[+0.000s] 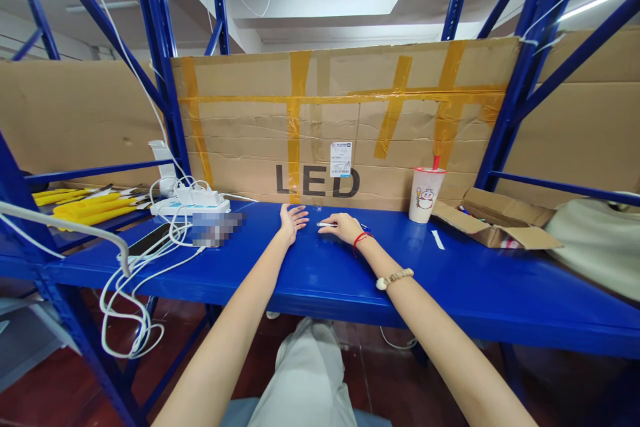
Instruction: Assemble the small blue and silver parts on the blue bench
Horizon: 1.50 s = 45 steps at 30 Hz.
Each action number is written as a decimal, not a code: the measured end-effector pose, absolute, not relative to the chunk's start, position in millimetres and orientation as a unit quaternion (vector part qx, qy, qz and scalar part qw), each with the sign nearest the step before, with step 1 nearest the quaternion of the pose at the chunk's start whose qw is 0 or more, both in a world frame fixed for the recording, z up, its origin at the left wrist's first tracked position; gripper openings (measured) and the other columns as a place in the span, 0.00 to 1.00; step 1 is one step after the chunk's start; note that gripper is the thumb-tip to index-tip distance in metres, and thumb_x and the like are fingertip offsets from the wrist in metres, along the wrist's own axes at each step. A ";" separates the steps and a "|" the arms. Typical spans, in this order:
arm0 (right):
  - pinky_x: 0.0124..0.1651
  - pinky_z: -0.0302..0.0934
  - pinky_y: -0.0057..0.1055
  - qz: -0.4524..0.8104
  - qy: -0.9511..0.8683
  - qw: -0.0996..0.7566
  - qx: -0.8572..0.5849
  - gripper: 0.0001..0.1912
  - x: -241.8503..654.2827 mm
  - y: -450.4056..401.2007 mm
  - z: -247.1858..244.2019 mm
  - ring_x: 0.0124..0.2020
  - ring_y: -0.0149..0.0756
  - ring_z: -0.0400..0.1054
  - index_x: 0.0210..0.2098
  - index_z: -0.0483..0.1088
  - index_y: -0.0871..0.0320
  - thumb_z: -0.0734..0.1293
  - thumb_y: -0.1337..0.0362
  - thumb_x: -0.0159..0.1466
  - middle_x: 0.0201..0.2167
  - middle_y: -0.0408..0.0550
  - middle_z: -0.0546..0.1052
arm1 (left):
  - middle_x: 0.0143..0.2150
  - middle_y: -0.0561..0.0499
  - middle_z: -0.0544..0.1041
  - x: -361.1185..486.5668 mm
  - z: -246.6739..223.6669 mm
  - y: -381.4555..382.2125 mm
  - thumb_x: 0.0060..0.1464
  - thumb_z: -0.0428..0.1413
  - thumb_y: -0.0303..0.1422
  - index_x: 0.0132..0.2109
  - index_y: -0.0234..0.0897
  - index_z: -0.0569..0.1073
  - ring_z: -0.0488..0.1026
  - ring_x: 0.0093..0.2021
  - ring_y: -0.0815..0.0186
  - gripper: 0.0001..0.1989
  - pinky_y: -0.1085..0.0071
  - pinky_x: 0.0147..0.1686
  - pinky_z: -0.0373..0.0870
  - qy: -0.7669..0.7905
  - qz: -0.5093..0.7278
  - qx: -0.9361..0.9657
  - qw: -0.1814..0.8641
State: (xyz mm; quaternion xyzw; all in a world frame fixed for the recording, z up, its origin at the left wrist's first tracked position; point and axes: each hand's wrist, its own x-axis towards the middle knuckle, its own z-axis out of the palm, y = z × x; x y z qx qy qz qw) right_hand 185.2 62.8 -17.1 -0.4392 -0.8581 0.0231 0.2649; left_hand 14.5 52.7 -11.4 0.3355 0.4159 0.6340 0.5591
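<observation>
My left hand (pixel 293 222) rests on the blue shelf top (pixel 310 273), palm turned up and fingers spread, with nothing in it. To its right, my right hand (pixel 345 227) is closed, low over the same surface. A slim pen (pixel 327 225) sticks out from its fingers toward the left, its end whitish. A bit of blue shows behind the hand near the wrist; I cannot tell if it belongs to the same pen. A red cord and a beaded bracelet (pixel 395 278) circle the right wrist and forearm.
A lidded cup (pixel 426 197) with a red straw stands right, beside a white strip (pixel 438 239) and an open cardboard box (pixel 493 220). Tangled white cables (pixel 173 233), a power strip (pixel 193 205) and yellow-handled tools (pixel 97 207) lie left. A cardboard panel (pixel 240 133) backs the shelf.
</observation>
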 end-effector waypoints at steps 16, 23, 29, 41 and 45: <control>0.34 0.55 0.25 0.011 -0.864 0.275 -0.421 0.16 184.4 64.3 -18.5 0.36 0.32 0.66 0.43 0.71 0.52 0.64 0.53 0.58 0.36 0.44 0.73 | 0.29 0.44 0.74 13.8 -12.8 54.0 0.53 0.36 0.41 0.39 0.31 0.71 0.69 0.22 0.68 0.24 0.75 0.21 0.61 0.417 0.633 0.335 0.559; 0.31 0.54 0.24 0.031 -0.864 0.281 -0.416 0.19 184.8 59.5 -15.7 0.31 0.31 0.66 0.45 0.69 0.54 0.66 0.55 0.55 0.31 0.43 0.74 | 0.31 0.43 0.74 14.1 -12.4 52.8 0.53 0.36 0.42 0.38 0.31 0.71 0.69 0.23 0.67 0.24 0.74 0.22 0.61 0.417 0.634 0.337 0.556; 0.29 0.54 0.23 0.057 -0.861 0.271 -0.427 0.13 183.2 50.7 -10.9 0.31 0.30 0.68 0.40 0.71 0.50 0.60 0.54 0.60 0.28 0.40 0.75 | 0.30 0.43 0.74 13.5 -13.6 54.1 0.53 0.36 0.41 0.38 0.31 0.71 0.69 0.23 0.67 0.24 0.74 0.22 0.61 0.414 0.635 0.338 0.558; 0.41 0.59 0.28 0.012 -0.862 0.287 -0.418 0.15 183.1 56.8 -16.0 0.43 0.35 0.67 0.40 0.72 0.49 0.59 0.51 0.61 0.41 0.41 0.74 | 0.29 0.44 0.73 14.7 -11.3 52.8 0.53 0.36 0.41 0.35 0.31 0.71 0.68 0.22 0.68 0.23 0.74 0.22 0.61 0.418 0.635 0.331 0.559; 0.41 0.58 0.27 0.016 -0.864 0.281 -0.418 0.14 183.4 58.0 -15.8 0.42 0.35 0.67 0.39 0.72 0.49 0.61 0.52 0.60 0.40 0.41 0.75 | 0.29 0.44 0.73 15.0 -10.8 52.5 0.53 0.36 0.40 0.34 0.31 0.70 0.68 0.21 0.68 0.23 0.74 0.22 0.60 0.418 0.637 0.327 0.559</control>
